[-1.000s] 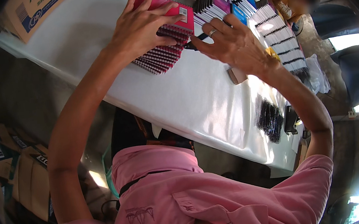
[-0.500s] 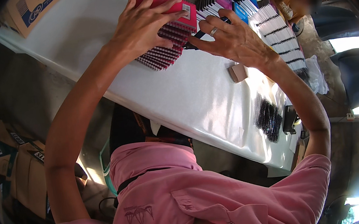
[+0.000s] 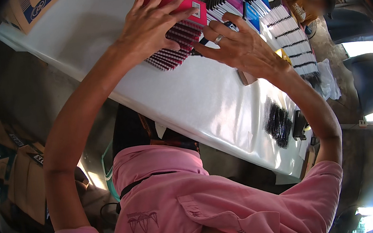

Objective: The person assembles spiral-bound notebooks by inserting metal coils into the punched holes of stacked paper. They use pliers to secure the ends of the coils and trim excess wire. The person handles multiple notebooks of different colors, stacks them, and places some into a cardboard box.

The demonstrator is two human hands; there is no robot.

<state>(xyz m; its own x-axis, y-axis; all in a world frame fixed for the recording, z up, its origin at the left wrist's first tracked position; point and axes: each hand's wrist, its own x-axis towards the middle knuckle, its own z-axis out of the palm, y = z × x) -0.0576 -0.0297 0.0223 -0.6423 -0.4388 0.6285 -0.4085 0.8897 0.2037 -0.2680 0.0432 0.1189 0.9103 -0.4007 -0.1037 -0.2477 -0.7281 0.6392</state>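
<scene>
Out spread the white-covered table (image 3: 165, 91), the pink notebook stack (image 3: 190, 31) sitting right under the left fingers (image 3: 175, 3)! More stacked notebooks (image 3: 220, 3) stood just past the right fingers (image 3: 236, 20); a brown block (image 3: 247, 78) lay this side of them, black coils (image 3: 278, 125) (quite a tangle!) farther this way still.

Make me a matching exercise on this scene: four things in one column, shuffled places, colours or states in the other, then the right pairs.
Things
1. left hand
2. right hand
3. wire coils
4. blue-printed carton

Descriptions
A. brown, at the left end of the white table
B. wearing a ring
C. spread over the pink notebooks
D. black, heaped on the tabletop's right part

Pairs: 1-C, 2-B, 3-D, 4-A
</scene>
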